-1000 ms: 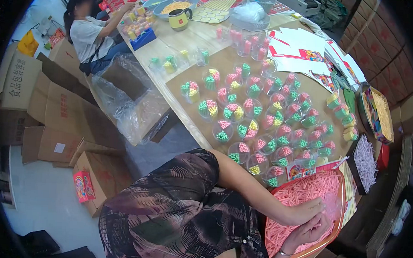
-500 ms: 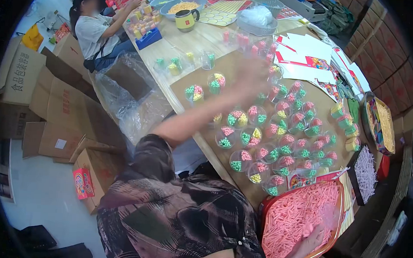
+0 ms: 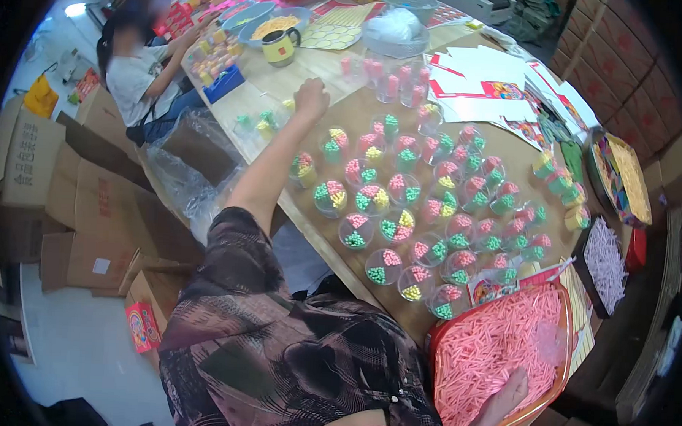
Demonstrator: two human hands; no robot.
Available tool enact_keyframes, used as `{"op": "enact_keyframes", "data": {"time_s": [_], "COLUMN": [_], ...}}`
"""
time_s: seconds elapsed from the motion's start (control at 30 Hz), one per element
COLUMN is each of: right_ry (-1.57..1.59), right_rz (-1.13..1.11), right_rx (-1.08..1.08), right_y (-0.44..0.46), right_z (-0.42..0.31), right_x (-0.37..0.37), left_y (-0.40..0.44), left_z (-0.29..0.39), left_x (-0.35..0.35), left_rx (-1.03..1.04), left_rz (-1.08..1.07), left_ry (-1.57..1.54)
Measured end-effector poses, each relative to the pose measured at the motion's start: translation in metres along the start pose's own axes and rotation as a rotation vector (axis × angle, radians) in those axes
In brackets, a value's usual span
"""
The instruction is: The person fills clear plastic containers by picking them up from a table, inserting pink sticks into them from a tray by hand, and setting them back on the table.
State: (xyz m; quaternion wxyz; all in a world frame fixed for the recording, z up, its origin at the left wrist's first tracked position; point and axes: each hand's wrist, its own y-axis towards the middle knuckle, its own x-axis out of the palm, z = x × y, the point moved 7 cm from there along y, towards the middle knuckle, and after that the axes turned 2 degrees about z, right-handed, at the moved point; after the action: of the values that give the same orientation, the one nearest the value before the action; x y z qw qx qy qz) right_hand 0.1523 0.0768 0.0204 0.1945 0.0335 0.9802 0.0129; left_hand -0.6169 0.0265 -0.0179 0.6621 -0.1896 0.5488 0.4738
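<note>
My left hand (image 3: 312, 99) reaches across the table with its fingers curled, close to small clear cups of green and yellow sticks (image 3: 266, 124). What is in its grasp is hidden. Low on the right, my right hand (image 3: 506, 394) rests among short pink sticks (image 3: 476, 352) in a red-rimmed basin (image 3: 435, 346). Its fingers are closed on some of these sticks, partly out of sight. Between my hands stand many clear plastic cups (image 3: 398, 225) filled with pink, green and yellow sticks. Cups with only pink sticks (image 3: 392, 86) stand farther back.
White printed card sheets (image 3: 480, 86) lie at the back right. A dark tray of pale sticks (image 3: 603, 270) and a tray of yellow sticks (image 3: 624, 187) line the right edge. A mug (image 3: 278, 49) stands near bowls. Another person (image 3: 137, 78) sits at the far left, beside cartons (image 3: 113, 211).
My left hand has swung left from above the middle cups to the cups near the table's left side. My right hand stays in the pink-stick basin, its fingers more closed. The view has shifted slightly.
</note>
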Motion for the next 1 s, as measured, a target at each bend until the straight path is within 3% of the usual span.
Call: {"op": "enact_keyframes", "data": {"time_s": [0.07, 0.33, 0.47, 0.5, 0.63, 0.9, 0.97, 1.0], "right_ry": [-0.014, -0.216, -0.666, -0.662, -0.919, -0.759, -0.734, -0.686], "right_rz": [-0.043, -0.141, -0.161, -0.162, -0.226, -0.173, -0.239, -0.231], "right_rx": [-0.018, -0.129, -0.52, -0.523, -0.611, -0.508, -0.529, -0.515], "right_y": [0.003, 0.003, -0.013, -0.015, -0.031, -0.017, -0.02, -0.02], "right_z": [0.014, 0.027, 0.011, 0.012, 0.016, 0.012, 0.016, 0.012], "right_x": [-0.006, -0.007, 0.024, 0.028, 0.046, 0.03, 0.036, 0.035], "left_y": [-0.005, -0.032, -0.012, -0.014, -0.035, -0.028, -0.039, -0.052], "left_z": [0.002, 0.014, -0.016, -0.014, -0.004, -0.003, 0.017, 0.039], "left_x": [-0.002, -0.033, -0.009, -0.013, -0.021, -0.012, -0.053, -0.075], "left_rx": [0.08, 0.202, 0.299, 0.296, 0.223, 0.274, 0.305, 0.291], "left_rz": [0.066, -0.083, -0.144, -0.14, -0.198, -0.094, 0.247, 0.294], "left_ry": [0.001, 0.475, 0.522, 0.524, 0.417, 0.115, -0.265, -0.352]}}
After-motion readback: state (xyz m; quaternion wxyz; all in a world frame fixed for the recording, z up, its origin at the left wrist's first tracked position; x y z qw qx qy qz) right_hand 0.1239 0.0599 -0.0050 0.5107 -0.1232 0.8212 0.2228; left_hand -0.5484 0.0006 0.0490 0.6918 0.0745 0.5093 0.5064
